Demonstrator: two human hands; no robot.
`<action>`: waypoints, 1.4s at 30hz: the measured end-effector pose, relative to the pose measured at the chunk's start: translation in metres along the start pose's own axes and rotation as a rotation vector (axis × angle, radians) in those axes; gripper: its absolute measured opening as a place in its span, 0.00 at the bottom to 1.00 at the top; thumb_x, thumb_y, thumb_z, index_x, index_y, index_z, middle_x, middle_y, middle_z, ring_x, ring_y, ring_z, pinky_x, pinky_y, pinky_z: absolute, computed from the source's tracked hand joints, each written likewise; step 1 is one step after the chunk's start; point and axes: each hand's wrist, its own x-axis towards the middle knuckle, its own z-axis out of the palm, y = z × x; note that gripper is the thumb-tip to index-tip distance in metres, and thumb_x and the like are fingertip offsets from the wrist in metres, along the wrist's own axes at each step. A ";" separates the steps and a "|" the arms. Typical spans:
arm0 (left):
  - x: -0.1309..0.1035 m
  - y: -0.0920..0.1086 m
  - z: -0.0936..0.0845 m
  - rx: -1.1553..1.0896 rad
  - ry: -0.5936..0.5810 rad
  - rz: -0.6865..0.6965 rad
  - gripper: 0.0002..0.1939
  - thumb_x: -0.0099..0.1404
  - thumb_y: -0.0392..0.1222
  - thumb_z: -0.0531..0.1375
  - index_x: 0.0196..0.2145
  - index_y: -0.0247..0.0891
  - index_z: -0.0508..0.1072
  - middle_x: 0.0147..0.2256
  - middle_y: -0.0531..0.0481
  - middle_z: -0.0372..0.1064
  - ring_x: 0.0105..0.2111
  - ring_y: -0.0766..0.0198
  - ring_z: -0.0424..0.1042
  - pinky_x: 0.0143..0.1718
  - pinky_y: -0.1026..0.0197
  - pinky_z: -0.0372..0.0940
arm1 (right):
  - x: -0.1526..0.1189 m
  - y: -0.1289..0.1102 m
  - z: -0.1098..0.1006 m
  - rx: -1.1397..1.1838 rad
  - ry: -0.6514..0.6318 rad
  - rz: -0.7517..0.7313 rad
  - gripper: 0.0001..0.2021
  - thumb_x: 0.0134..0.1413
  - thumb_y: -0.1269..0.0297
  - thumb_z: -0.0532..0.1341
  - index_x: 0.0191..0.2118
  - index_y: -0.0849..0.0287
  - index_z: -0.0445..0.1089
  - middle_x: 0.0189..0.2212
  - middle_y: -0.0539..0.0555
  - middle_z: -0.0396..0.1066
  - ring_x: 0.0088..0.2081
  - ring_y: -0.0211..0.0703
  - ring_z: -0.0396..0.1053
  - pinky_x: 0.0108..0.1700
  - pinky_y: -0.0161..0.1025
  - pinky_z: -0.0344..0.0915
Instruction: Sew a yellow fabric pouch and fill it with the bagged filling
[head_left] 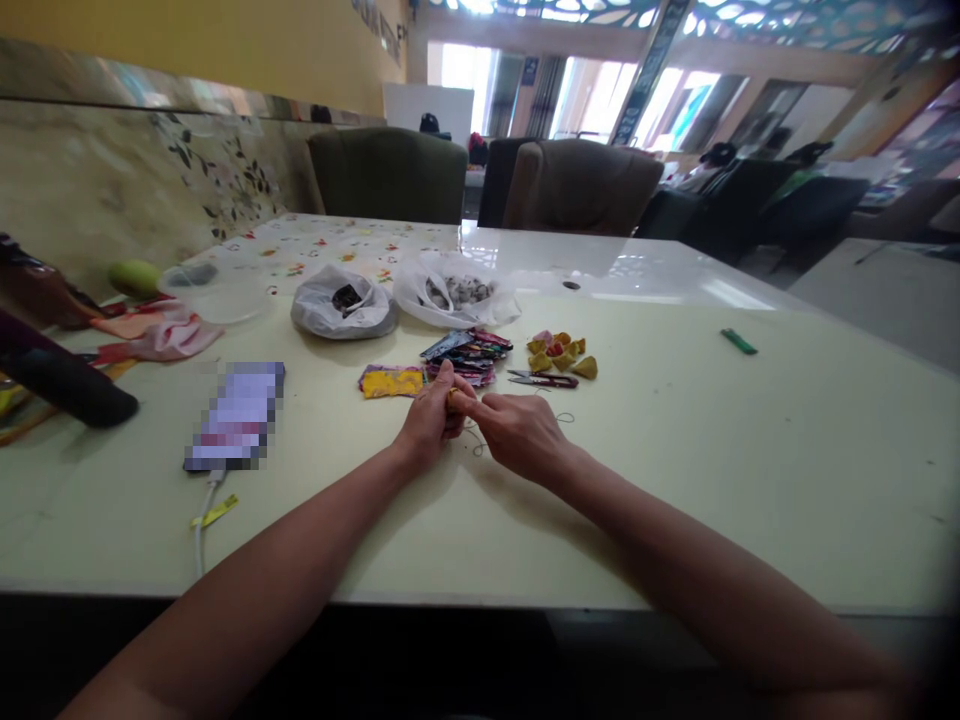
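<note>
My left hand (pixel 431 415) is closed, thumb up, on a small yellow cloth piece (pixel 453 397) that shows only in part. Against it, my right hand (pixel 521 430) is pinched shut, its fingertips meeting the left fingers; what they hold is hidden. A thin dark thread (pixel 477 447) loops on the table below and beside the hands. Just beyond them lie a yellow cloth stack (pixel 391 382), a pile of colourful fabric pieces (pixel 469 350), thread snips (pixel 544 380) and several small yellow cone-shaped cloth pieces (pixel 585 367).
Two white plastic bags (pixel 375 318) (pixel 499 308) stand farther back, one with greyish lumps. At left are a phone (pixel 238 415) on a white cable, a dark bottle (pixel 67 380) and pink cloth (pixel 172 330). A green object (pixel 739 341) lies right on the pale table (pixel 712 480).
</note>
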 end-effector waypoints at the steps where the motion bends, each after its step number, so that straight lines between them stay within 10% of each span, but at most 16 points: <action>1: -0.001 0.000 0.001 0.014 0.004 0.010 0.31 0.60 0.71 0.60 0.25 0.36 0.69 0.17 0.59 0.48 0.14 0.74 0.45 0.15 0.69 0.41 | 0.001 0.000 -0.002 -0.042 -0.020 0.006 0.24 0.59 0.76 0.54 0.57 0.52 0.74 0.26 0.52 0.75 0.24 0.39 0.64 0.26 0.39 0.43; 17: 0.000 -0.001 0.000 0.067 0.071 0.036 0.28 0.63 0.69 0.58 0.29 0.39 0.66 0.16 0.60 0.51 0.13 0.74 0.46 0.13 0.69 0.40 | 0.001 0.004 -0.003 0.228 0.127 0.020 0.16 0.64 0.72 0.53 0.53 0.58 0.73 0.37 0.54 0.81 0.33 0.39 0.74 0.31 0.34 0.57; 25: -0.001 -0.002 0.000 0.171 -0.005 0.048 0.31 0.63 0.71 0.56 0.24 0.39 0.63 0.15 0.59 0.50 0.12 0.73 0.46 0.12 0.67 0.40 | 0.003 0.003 -0.011 0.070 -0.079 0.045 0.22 0.60 0.73 0.55 0.60 0.56 0.69 0.37 0.54 0.81 0.30 0.42 0.72 0.27 0.37 0.49; 34: 0.001 -0.001 -0.002 0.070 0.002 -0.030 0.33 0.62 0.74 0.55 0.26 0.38 0.66 0.15 0.60 0.48 0.12 0.74 0.43 0.13 0.68 0.38 | 0.003 0.004 -0.006 0.530 0.068 0.021 0.12 0.64 0.67 0.55 0.45 0.58 0.76 0.36 0.55 0.81 0.30 0.38 0.74 0.34 0.32 0.59; 42: -0.004 -0.001 0.000 0.215 -0.034 0.031 0.34 0.63 0.75 0.52 0.26 0.38 0.68 0.16 0.58 0.51 0.13 0.73 0.47 0.14 0.67 0.39 | 0.003 -0.003 -0.012 0.216 -0.111 0.043 0.12 0.63 0.70 0.56 0.45 0.56 0.75 0.32 0.53 0.80 0.26 0.40 0.71 0.29 0.35 0.50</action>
